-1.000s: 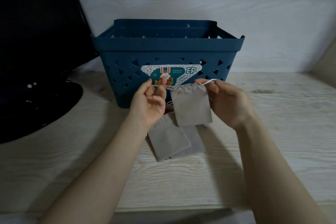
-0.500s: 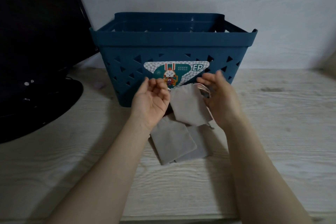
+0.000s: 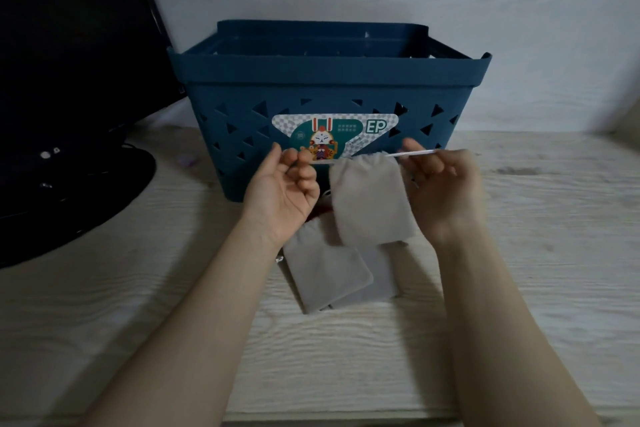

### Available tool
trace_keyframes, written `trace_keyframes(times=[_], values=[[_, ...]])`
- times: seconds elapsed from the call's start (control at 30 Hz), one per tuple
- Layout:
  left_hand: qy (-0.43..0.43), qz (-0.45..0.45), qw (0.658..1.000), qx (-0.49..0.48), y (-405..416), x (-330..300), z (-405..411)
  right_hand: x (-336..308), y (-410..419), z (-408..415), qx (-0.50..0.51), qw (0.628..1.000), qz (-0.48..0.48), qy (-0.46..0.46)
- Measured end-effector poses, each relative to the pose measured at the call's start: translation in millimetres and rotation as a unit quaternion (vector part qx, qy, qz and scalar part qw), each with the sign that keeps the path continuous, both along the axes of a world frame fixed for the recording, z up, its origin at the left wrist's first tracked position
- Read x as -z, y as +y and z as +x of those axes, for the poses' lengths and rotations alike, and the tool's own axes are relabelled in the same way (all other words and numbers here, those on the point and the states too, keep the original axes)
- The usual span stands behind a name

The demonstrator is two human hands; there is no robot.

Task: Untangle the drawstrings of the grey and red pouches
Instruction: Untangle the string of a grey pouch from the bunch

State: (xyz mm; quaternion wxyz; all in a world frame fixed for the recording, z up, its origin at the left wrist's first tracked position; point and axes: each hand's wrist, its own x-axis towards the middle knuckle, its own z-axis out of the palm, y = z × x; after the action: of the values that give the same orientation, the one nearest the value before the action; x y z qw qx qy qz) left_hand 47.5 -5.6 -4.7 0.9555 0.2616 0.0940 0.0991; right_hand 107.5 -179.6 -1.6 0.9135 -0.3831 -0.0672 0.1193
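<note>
A grey pouch [image 3: 370, 204] hangs in the air between my hands, in front of the basket. My right hand [image 3: 443, 191] pinches its white drawstring [image 3: 412, 153], which runs taut from the pouch's gathered mouth. My left hand [image 3: 284, 187] is curled at the pouch's left top corner; its fingertips are closed, and the string there is hidden. Two more grey pouches [image 3: 327, 274] lie overlapped on the table below. A sliver of the red pouch [image 3: 320, 210] shows behind my left palm, mostly hidden.
A dark blue plastic basket [image 3: 329, 80] with triangular holes and a rabbit sticker stands right behind the hands. A black monitor and its round base [image 3: 69, 184] fill the left side. The light wooden table [image 3: 554, 253] runs to a front edge near me, with a wall behind.
The held grey pouch was lowered onto the pile and is now lifted again. My right hand has pulled its white drawstring out taut to the right.
</note>
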Motion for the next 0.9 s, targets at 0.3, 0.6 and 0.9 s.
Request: trace_keyframes(times=[0.3, 0.6, 0.9], values=[[-0.019, 0.021, 0.999, -0.034, 4.1, -3.7, -1.7, 2.4, 0.7, 3.9, -0.017, 0.969, 0.238, 0.070], [-0.005, 0.136, 0.991, -0.011, -13.4, -10.6, -10.5, 2.4, 21.8, -17.6, 0.044, 0.954, -0.260, -0.144], [-0.013, 0.316, 0.948, -0.036, -17.2, -7.6, -14.4, 10.6, 36.0, -33.8, -0.075, 0.877, -0.377, -0.288]])
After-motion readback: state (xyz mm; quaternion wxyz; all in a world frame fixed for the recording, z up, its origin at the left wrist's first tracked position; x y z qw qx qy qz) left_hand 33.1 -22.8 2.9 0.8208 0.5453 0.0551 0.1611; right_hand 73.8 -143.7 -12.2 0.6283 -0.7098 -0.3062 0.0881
